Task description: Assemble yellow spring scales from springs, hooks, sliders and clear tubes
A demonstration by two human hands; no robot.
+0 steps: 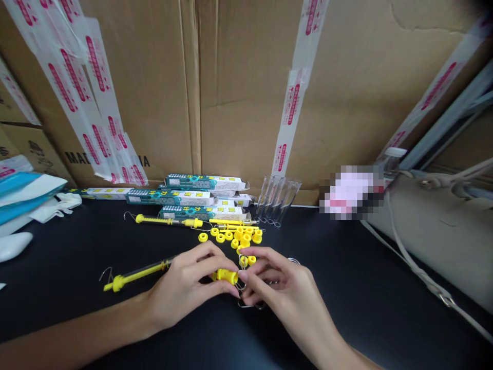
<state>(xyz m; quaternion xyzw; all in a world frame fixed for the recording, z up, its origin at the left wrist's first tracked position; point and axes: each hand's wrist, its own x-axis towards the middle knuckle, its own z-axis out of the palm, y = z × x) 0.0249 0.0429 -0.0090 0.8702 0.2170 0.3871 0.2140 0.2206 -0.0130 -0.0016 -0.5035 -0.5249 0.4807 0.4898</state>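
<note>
My left hand (192, 277) pinches a yellow plastic end cap (227, 276) between thumb and fingers, its open end facing right. Close against that end, my right hand (279, 282) has thumb and fingers closed on a bent metal wire hook (242, 261). More bent wire shows under and behind the right hand. A spring scale (142, 273) with a clear tube, yellow rod and hook runs out to the left behind my left hand; the hand hides whether it joins the cap. Just beyond my fingers lie several loose yellow caps and rings (245, 239).
Farther back are another spring scale (165, 221), yellow rods (234, 225), clear tubes (278, 200) and stacked printed boxes (169, 197). Large cartons (239, 103) wall off the back. A beige bag (442, 221) with straps stands right; blue-white packaging (31, 198) is left.
</note>
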